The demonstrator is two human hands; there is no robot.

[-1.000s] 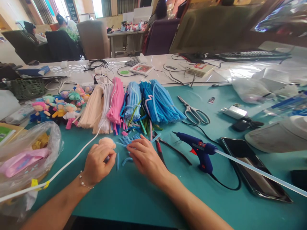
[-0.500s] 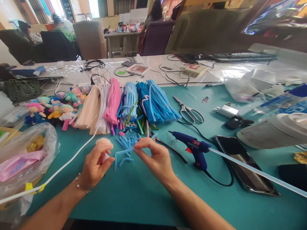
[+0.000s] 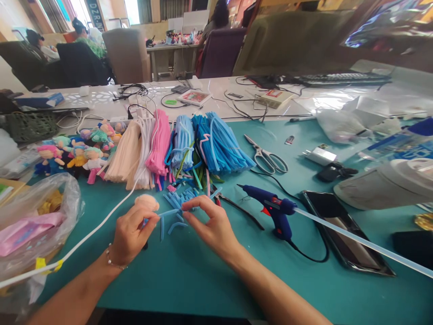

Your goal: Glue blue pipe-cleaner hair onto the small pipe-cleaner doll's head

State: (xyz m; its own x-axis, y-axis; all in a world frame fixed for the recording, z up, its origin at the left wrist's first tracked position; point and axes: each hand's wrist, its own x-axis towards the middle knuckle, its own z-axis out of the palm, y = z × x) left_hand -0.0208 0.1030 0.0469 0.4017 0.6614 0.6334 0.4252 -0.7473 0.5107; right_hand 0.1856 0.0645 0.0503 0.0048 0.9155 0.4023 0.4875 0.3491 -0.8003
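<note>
My left hand point(image 3: 132, 232) is closed, with a peach fuzzy pipe-cleaner doll head point(image 3: 147, 202) showing above its fingers. Thumb and forefinger also pinch one end of a short blue pipe cleaner piece point(image 3: 168, 212). At that piece's other end are the thumb and forefinger of my right hand point(image 3: 211, 225), closed in a loose pinch. What lies inside my left palm is mostly hidden; a bit of blue shows between the fingers. Cut blue pipe cleaner pieces point(image 3: 176, 225) lie on the green mat point(image 3: 203, 284) just behind and below the fingertips.
Bundles of peach, white, pink and blue pipe cleaners point(image 3: 226, 144) lie behind my hands. Small dolls point(image 3: 84, 151) are piled at left, beside a plastic bag point(image 3: 64, 198). On the right are pliers point(image 3: 241, 210), scissors point(image 3: 267, 155), a glue gun point(image 3: 274, 205) and a phone point(image 3: 345, 230).
My left fingers have closed on the blue piece's near end. The right fingertips have shifted slightly left, and the piece now spans the short gap between both hands.
</note>
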